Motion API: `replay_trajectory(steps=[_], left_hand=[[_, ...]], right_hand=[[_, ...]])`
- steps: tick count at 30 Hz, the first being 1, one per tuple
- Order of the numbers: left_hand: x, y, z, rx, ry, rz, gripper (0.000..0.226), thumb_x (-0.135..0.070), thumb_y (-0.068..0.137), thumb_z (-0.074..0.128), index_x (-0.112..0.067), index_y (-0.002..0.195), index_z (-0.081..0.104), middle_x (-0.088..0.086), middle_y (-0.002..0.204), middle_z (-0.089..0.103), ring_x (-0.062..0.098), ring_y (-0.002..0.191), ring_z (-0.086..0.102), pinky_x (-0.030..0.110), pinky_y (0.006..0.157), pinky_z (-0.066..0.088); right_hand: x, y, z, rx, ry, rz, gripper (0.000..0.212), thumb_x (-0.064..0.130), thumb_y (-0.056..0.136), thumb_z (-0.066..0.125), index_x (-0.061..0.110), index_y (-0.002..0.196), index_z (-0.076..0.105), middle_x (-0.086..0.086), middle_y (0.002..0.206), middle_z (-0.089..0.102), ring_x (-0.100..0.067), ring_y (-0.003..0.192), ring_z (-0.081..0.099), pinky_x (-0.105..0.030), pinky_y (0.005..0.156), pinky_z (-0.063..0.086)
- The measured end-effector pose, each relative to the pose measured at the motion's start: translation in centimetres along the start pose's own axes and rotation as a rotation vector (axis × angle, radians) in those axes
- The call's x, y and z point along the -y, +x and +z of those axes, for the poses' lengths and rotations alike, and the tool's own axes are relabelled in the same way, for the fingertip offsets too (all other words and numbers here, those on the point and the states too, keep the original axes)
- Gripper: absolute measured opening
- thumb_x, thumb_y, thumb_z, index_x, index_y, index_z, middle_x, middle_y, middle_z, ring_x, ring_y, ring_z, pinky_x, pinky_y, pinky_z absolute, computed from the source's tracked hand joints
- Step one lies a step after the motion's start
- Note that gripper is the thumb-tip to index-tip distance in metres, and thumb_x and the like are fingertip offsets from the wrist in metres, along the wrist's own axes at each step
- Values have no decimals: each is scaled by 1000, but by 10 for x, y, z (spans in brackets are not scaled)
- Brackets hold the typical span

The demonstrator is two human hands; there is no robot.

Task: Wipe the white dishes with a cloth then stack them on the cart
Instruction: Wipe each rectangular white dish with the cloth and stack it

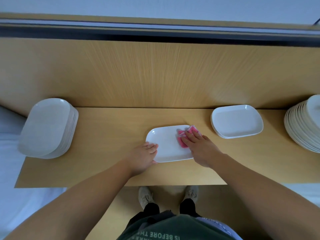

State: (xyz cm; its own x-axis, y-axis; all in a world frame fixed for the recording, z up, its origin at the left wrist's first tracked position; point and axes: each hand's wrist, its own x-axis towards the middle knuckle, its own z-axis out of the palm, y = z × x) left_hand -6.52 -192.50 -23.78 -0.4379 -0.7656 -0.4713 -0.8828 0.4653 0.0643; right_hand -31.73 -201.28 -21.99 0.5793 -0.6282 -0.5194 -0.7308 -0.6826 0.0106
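Hands work on a single white rectangular dish (167,144) that lies flat near the middle of a light wooden tabletop (107,135), close to its near edge. The left hand (144,157) grips the dish's left end, fingers curled over the rim and thumb against the near corner. The right hand (199,146) lies flat with fairly straight fingers, pressing a folded pink cloth (186,134) onto the right part of the dish; the cloth pokes out past the dish's far right corner.

A tall stack of matching dishes (46,127) stands at the table's left end, well apart from the dish being wiped. A short stack of the same dishes (237,121) sits to the right, near the right hand but not touching it. Farther right, a pile of round white plates (303,129) is cut off by the picture's edge. Pale shoes (145,196) show on the floor below the table edge.
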Motion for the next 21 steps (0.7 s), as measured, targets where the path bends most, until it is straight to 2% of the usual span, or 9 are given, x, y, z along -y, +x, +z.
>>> replay_trajectory(steps=[3, 6, 8, 9, 10, 12, 16, 19, 21], left_hand=[[1, 0, 12, -31, 82, 18, 57, -41, 84, 33, -7, 86, 78, 8, 104, 73, 17, 94, 70, 32, 84, 54], [0, 1, 10, -35, 116, 41, 61, -41, 88, 28, -5, 91, 77, 10, 109, 71, 18, 99, 69, 32, 91, 51], [-3, 0, 6, 26, 104, 42, 68, -41, 95, 17, 1, 118, 66, 15, 134, 55, 21, 124, 55, 35, 110, 34], [-3, 1, 8, 9, 94, 34, 73, -43, 97, 8, 4, 134, 49, 18, 149, 37, 24, 137, 38, 36, 117, 17], [-4, 1, 9, 24, 102, 13, 75, -44, 96, 2, 4, 144, 33, 18, 156, 20, 25, 145, 23, 35, 118, 3], [-6, 0, 8, 7, 84, -12, 67, -43, 101, 6, 2, 148, 19, 16, 159, 8, 24, 147, 10, 34, 118, -5], [-4, -3, 3, -117, 77, 4, 65, -42, 104, 14, 4, 135, 48, 17, 150, 36, 23, 139, 36, 36, 119, 13], [-2, -5, 3, -110, 33, 8, 44, -42, 88, 61, -7, 115, 63, 12, 131, 58, 27, 125, 52, 41, 111, 28], [-6, -3, 8, -189, 17, 24, 43, -38, 71, 79, -13, 103, 66, 7, 118, 65, 27, 114, 60, 41, 100, 44]], right_hand=[[12, -18, 8, 39, 48, 20, 61, 25, 101, 30, 20, 155, 4, -6, 163, -4, -29, 150, -5, -40, 117, 23], [23, -30, 14, 58, 91, 24, 59, 26, 101, 30, 17, 155, 7, -9, 163, 0, -31, 149, 0, -42, 114, 30], [29, -34, 16, 60, 120, 30, 61, 23, 99, 34, 17, 155, 9, -8, 162, 5, -31, 149, 6, -42, 112, 33], [31, -35, 17, 60, 128, 27, 63, 22, 97, 37, 18, 154, 11, -7, 161, 9, -31, 148, 10, -42, 110, 35], [33, -36, 18, 57, 139, 25, 64, 19, 95, 39, 19, 154, 14, -6, 160, 14, -30, 146, 15, -41, 108, 38], [33, -37, 19, 54, 167, -9, 65, 13, 90, 42, 22, 151, 23, -2, 156, 23, -28, 142, 24, -40, 106, 39], [24, -41, 9, 16, 378, -103, 62, 3, 90, 39, 33, 145, 40, 12, 149, 40, -16, 134, 40, -32, 106, 39], [14, -46, -2, -127, 481, -94, 56, 6, 96, 40, 34, 144, 42, 17, 140, 50, -11, 127, 48, -28, 101, 43], [6, -50, -8, -195, 536, -93, 52, 4, 96, 41, 30, 140, 50, 18, 135, 53, -6, 126, 48, -24, 100, 42]])
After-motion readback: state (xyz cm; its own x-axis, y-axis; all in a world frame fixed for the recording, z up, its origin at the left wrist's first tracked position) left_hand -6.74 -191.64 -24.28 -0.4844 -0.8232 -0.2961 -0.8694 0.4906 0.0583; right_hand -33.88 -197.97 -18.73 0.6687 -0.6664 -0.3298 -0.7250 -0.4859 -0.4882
